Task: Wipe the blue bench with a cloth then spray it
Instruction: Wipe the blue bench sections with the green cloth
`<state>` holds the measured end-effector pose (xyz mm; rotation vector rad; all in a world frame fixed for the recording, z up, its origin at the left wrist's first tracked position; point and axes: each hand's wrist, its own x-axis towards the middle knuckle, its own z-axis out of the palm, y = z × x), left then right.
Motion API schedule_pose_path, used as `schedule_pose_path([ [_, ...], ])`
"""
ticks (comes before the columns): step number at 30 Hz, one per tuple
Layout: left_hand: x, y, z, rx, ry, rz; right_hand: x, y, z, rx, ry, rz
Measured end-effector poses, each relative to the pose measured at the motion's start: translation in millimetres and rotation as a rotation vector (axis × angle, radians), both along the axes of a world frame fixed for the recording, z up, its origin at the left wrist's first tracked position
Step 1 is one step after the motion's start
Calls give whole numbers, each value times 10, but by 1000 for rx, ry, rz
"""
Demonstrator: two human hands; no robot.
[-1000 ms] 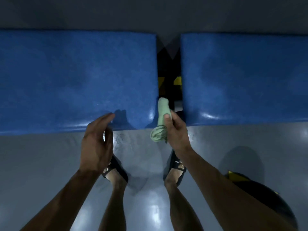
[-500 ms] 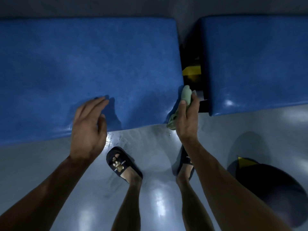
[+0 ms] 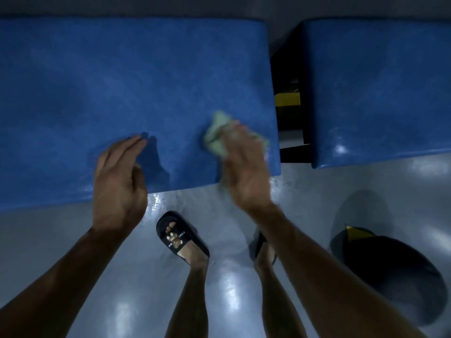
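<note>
Moved from the gap onto the blue bench (image 3: 136,81), crumpled pale-green cloth (image 3: 216,136) under blurred right hand (image 3: 246,172); left hand (image 3: 117,181) open.

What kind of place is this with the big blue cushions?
Probably a gym or exercise room. There are padded blue benches on a dark frame with yellow parts, and a shiny grey floor. That's only a guess.

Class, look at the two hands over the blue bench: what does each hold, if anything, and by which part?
The right hand presses a bunched green cloth onto the blue bench; motion blur hides the exact hold. The left hand holds nothing.
</note>
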<state>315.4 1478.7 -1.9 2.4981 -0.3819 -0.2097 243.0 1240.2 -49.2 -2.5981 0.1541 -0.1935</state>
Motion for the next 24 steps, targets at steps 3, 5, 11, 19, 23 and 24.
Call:
schedule_pose_path([
  [3, 7, -21, -42, -15, -1, 2, 46, -336, -8, 145, 32, -572],
  [5, -6, -45, -57, -21, 3, 20, 150, -33, -7, 133, 46, -751],
  [11, 92, 38, -30, 13, -36, -7, 44, 1004, 84, -63, 25, 306],
  [19, 247, 99, -35, 28, -34, 14, 313, -489, 169, -132, 108, -182],
  [23, 302, 160, -24, 21, -30, 24, 302, 800, 92, -110, 92, -231],
  [24, 318, 183, -19, 22, -28, 17, 243, 1101, 109, -69, 76, -22],
])
